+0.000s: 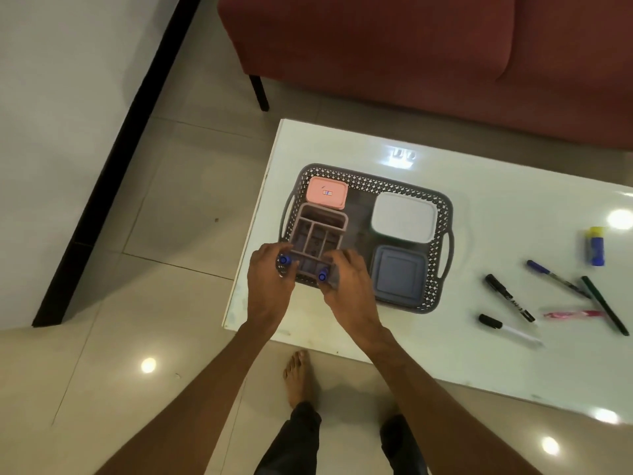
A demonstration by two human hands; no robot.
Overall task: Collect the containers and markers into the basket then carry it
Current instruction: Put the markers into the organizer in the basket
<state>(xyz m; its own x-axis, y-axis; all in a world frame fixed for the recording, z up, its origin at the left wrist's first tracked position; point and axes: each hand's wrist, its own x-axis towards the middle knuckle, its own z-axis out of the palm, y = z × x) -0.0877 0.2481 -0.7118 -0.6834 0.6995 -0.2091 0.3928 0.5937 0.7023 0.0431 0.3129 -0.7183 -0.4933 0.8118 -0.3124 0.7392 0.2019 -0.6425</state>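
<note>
A dark perforated basket (445, 214) sits on the white table (496, 365). Inside it lie a pink lidded container (327, 193), a white lidded container (404, 217), a grey-blue lidded container (399, 273) and a mauve divided organizer (317, 238). My left hand (269, 289) holds a blue-capped marker (284, 259) upright at the organizer's near left corner. My right hand (346, 282) holds a second blue-capped marker (322, 276) at the organizer's near edge. Loose on the table to the right lie two black markers (509, 297), a blue pen (556, 278), a dark green pen (604, 305) and a pink item (573, 314).
A small blue and yellow bottle (595, 246) stands near the table's right end. A red sofa (411, 56) runs behind the table. My bare foot (298, 377) and trouser legs are on the tiled floor at the table's near edge. A dark-edged white wall (51, 132) is at the left.
</note>
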